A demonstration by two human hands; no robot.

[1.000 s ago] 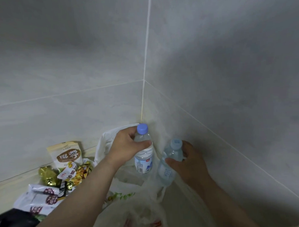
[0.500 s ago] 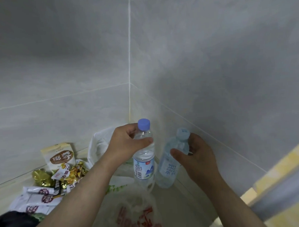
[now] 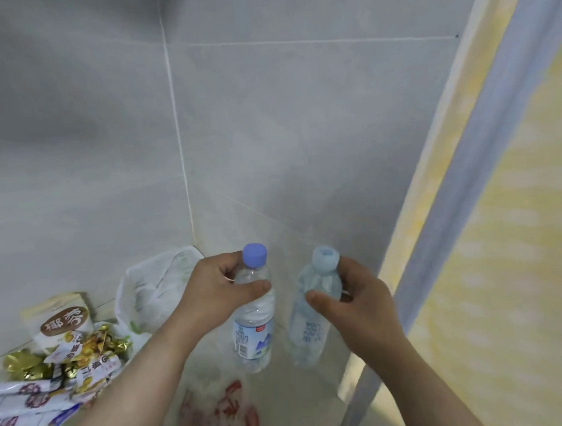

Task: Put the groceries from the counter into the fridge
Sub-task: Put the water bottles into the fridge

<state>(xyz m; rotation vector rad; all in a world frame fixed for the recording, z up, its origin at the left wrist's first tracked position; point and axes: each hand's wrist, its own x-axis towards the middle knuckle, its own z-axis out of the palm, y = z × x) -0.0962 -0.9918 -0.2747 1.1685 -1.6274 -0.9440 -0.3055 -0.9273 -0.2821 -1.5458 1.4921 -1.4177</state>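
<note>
My left hand (image 3: pixel 212 291) grips a clear water bottle with a purple-blue cap (image 3: pixel 254 334) by its neck, held upright above the counter. My right hand (image 3: pixel 354 301) grips a second water bottle with a pale blue cap (image 3: pixel 307 332) near its top, tilted slightly, close beside the first. Both bottles hang in front of the tiled wall corner. A yellow-and-grey fridge door edge (image 3: pixel 484 178) rises at the right.
Snack packets (image 3: pixel 64 322), gold-wrapped sweets (image 3: pixel 25 364) and white sachets (image 3: pixel 30 401) lie on the counter at the lower left. A white plastic bag (image 3: pixel 151 289) sits in the corner, and another bag with red print (image 3: pixel 227 411) lies below the bottles.
Both hands have lifted the bottles and carried them right, away from the corner. The view has swung right, so the fridge door edge now fills the right side.
</note>
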